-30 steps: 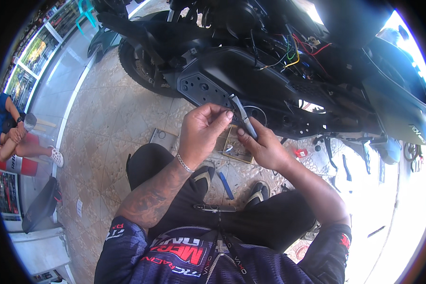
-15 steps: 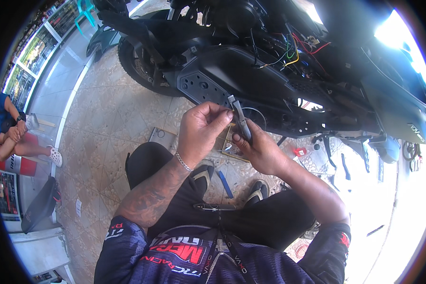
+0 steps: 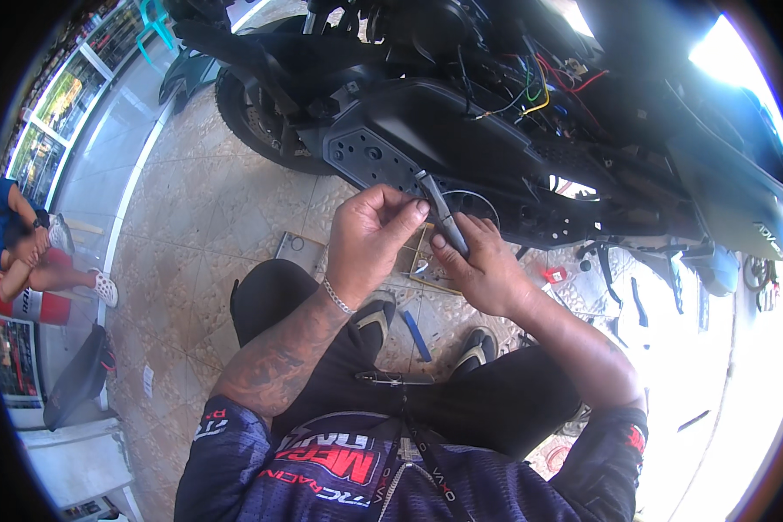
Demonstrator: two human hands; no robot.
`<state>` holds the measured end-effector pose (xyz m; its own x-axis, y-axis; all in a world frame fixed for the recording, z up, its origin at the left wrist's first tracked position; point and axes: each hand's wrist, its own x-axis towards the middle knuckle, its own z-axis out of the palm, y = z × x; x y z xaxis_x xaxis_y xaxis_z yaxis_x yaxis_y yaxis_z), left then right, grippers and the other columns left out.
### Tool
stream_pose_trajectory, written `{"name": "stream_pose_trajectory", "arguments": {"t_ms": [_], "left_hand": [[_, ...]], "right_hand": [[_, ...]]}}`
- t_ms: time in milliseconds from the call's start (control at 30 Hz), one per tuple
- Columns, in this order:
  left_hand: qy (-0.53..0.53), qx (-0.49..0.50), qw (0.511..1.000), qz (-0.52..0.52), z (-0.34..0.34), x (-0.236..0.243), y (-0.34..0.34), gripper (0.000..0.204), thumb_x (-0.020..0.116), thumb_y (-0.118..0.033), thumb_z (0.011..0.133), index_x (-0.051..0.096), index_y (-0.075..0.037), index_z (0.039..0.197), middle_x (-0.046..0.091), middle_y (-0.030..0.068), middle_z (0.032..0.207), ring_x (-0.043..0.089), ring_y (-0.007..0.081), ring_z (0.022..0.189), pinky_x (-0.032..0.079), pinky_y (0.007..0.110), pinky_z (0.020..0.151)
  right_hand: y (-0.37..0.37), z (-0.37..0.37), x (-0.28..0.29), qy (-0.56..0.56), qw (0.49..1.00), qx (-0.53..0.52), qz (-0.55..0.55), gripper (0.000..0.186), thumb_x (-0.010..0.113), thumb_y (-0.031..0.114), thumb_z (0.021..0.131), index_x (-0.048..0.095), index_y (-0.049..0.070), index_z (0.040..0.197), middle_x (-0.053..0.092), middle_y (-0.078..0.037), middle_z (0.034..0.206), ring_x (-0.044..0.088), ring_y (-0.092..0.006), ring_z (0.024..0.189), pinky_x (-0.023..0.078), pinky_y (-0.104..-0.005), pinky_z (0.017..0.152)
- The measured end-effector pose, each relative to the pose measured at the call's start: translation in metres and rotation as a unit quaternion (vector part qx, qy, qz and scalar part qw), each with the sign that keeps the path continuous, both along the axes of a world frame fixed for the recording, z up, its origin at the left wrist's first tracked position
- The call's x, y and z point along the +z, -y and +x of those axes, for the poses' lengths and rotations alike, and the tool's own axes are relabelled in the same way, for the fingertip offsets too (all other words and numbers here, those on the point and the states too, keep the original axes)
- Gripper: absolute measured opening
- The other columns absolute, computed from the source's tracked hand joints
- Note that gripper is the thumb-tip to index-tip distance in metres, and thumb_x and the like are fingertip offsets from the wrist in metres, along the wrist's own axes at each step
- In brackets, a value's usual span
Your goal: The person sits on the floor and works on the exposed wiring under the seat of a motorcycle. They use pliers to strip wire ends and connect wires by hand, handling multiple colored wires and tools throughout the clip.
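My right hand [image 3: 481, 268] is wrapped round the lower end of a slim grey pliers-like tool [image 3: 444, 211], its thumb lying along the handle. The tool slants up and left, its narrow metal head pointing at the motorcycle. Beside it, my left hand [image 3: 367, 239] is closed, thumb and forefinger pinched together close to the tool's middle. Whatever that pinch holds is too small to make out. A thin wire loop [image 3: 498, 209] curves behind the tool and my right fingers.
A motorcycle [image 3: 444, 130] with stripped panels and loose coloured wires [image 3: 541, 96] stands ahead. Below my hands are a parts tray [image 3: 431, 284], a blue strip-shaped thing [image 3: 418, 337] and a red piece [image 3: 555, 275]. A seated person [image 3: 30, 248] is at the left.
The tool in my right hand has tilted and its lower end has shifted slightly right and down. The right fingers have opened out a little along it. My left hand stays nearly still.
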<state>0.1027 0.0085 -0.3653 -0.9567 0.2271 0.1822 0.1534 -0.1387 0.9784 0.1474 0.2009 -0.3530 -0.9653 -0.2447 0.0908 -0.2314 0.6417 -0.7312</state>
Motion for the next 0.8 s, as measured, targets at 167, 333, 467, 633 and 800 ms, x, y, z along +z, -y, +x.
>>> {"name": "stream_pose_trajectory", "arguments": {"t_ms": [167, 333, 467, 633, 800], "left_hand": [[-0.005, -0.003, 1.0, 0.009, 0.002, 0.001, -0.002, 0.014, 0.073, -0.013, 0.098, 0.07, 0.001, 0.096, 0.073, 0.002, 0.087, 0.064, 0.0035, 0.08, 0.051, 0.021, 0.072], [0.015, -0.008, 1.0, 0.025, 0.003, 0.002, -0.003, 0.011, 0.072, -0.011, 0.099, 0.07, 0.001, 0.097, 0.074, 0.002, 0.09, 0.064, 0.0034, 0.081, 0.051, 0.021, 0.074], [0.004, -0.009, 1.0, 0.015, 0.004, 0.003, -0.003, 0.01, 0.071, -0.009, 0.099, 0.07, 0.001, 0.098, 0.074, 0.0024, 0.092, 0.064, 0.0037, 0.082, 0.051, 0.021, 0.075], [0.016, -0.004, 0.999, 0.045, 0.005, 0.0, -0.005, 0.009, 0.071, -0.008, 0.099, 0.07, 0.001, 0.098, 0.074, 0.0027, 0.093, 0.064, 0.0036, 0.083, 0.051, 0.021, 0.075], [0.041, 0.009, 0.999, 0.008, 0.001, -0.008, -0.003, 0.013, 0.074, -0.012, 0.097, 0.07, 0.001, 0.096, 0.074, 0.003, 0.089, 0.064, 0.0045, 0.08, 0.051, 0.021, 0.074]], "right_hand": [[-0.004, -0.001, 0.004, 0.132, 0.988, -0.022, -0.077, 0.03, 0.059, 0.033, 0.106, 0.057, 0.003, 0.109, 0.067, -0.016, 0.085, 0.069, -0.0272, 0.08, 0.051, -0.0415, 0.073], [-0.005, -0.004, 0.0, 0.073, 0.995, -0.025, -0.06, 0.027, 0.064, 0.031, 0.103, 0.058, 0.004, 0.105, 0.065, -0.014, 0.075, 0.066, -0.0262, 0.07, 0.051, -0.0416, 0.068], [-0.005, -0.004, -0.002, 0.038, 0.997, -0.018, -0.061, 0.027, 0.067, 0.029, 0.102, 0.059, 0.003, 0.102, 0.064, -0.016, 0.074, 0.064, -0.0276, 0.068, 0.05, -0.0417, 0.067], [-0.008, -0.003, 0.0, 0.089, 0.995, -0.029, -0.027, 0.034, 0.066, 0.034, 0.101, 0.061, 0.001, 0.107, 0.068, -0.025, 0.086, 0.07, -0.0441, 0.088, 0.052, -0.0498, 0.077], [-0.017, -0.012, 0.005, 0.19, 0.979, 0.061, -0.047, 0.049, 0.056, 0.047, 0.105, 0.062, 0.0, 0.118, 0.07, -0.024, 0.102, 0.068, -0.0378, 0.1, 0.051, -0.0463, 0.088]]}}
